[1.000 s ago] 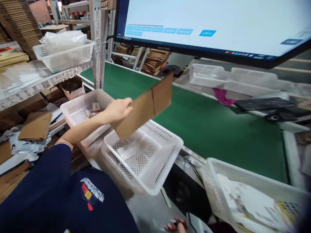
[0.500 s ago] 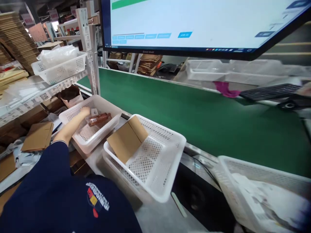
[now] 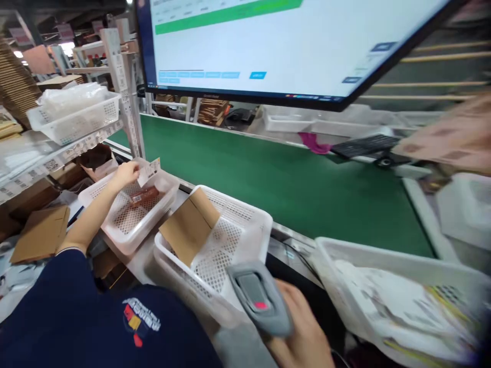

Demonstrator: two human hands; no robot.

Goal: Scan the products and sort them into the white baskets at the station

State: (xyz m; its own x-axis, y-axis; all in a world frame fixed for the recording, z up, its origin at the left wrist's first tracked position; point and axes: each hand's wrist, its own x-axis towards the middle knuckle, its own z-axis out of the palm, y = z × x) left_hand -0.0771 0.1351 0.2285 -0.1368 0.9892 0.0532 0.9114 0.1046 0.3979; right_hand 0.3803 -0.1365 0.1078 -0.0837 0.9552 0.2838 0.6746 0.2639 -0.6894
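Note:
Over the left white basket [image 3: 125, 235], my left hand [image 3: 128, 173] pinches a white paper slip [image 3: 149, 172] with print on it. Below the slip, a reddish-brown bottle [image 3: 144, 196] lies inside that basket. At the lower middle, my right hand [image 3: 303, 327] is wrapped round a grey handheld barcode scanner [image 3: 259, 296]. The scanner is held above the near edge of a second white basket [image 3: 249, 245], in which a folded piece of brown cardboard [image 3: 190, 225] leans against the left side.
A large monitor [image 3: 245, 56] hangs above a green conveyor belt [image 3: 261, 168]. At right stands a white basket [image 3: 326, 271] with white packets. A shelf [image 3: 72, 153] on the left carries a basket of plastic bags [image 3: 74, 99]. A keyboard [image 3: 364, 146] lies beyond the belt.
My left hand has lifted the paper slip up from the left basket. My right hand has come into view with the scanner. The camera view has shifted to the right.

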